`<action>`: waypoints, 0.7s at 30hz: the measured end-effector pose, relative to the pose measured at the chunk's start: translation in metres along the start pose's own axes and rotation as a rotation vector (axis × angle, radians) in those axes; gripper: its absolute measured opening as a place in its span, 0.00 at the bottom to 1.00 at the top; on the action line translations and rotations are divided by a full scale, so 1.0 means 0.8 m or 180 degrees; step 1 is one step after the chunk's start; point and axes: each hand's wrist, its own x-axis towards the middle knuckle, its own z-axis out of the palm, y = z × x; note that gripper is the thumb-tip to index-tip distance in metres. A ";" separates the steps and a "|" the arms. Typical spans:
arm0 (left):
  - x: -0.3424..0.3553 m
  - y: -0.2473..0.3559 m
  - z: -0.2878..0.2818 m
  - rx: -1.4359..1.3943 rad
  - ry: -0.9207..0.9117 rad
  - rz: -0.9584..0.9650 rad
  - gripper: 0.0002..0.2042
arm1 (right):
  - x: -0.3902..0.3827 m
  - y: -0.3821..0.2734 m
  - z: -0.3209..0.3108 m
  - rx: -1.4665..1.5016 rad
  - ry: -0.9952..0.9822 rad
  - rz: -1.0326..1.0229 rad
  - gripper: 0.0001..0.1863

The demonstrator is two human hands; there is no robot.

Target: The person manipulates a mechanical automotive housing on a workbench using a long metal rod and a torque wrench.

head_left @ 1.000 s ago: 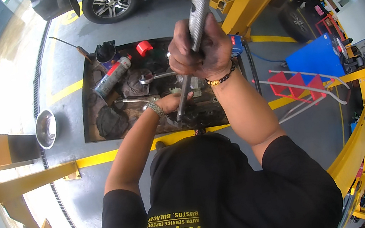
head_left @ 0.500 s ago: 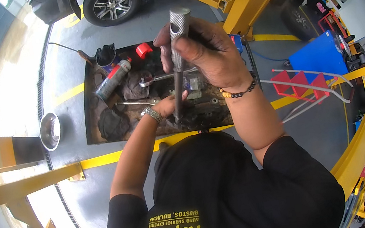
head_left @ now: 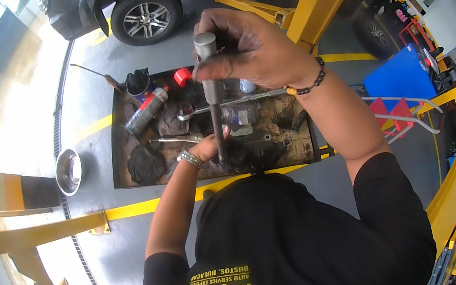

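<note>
"Bar (head_left: 217, 123) in the head view: where is it held?"

"Above the tray (head_left: 304, 146), its thick end pinched between thumb and fingers of the right hand (head_left: 261, 49)."

"And the left hand (head_left: 206, 147)?"

"Low, beside the bar's narrow end; whether it grips anything, one cannot tell."

"What lies beyond?"

"A long-handled wrench (head_left: 200, 110) and, left, a spray can (head_left: 147, 111)."

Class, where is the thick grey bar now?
In the head view's middle, the grey bar is in the right hand, its lower end near the left hand.
</note>
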 end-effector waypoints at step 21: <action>-0.001 -0.030 -0.013 -0.0272 -0.0122 0.0585 0.35 | 0.040 -0.049 -0.033 -0.2733 -0.1081 -0.0214 0.18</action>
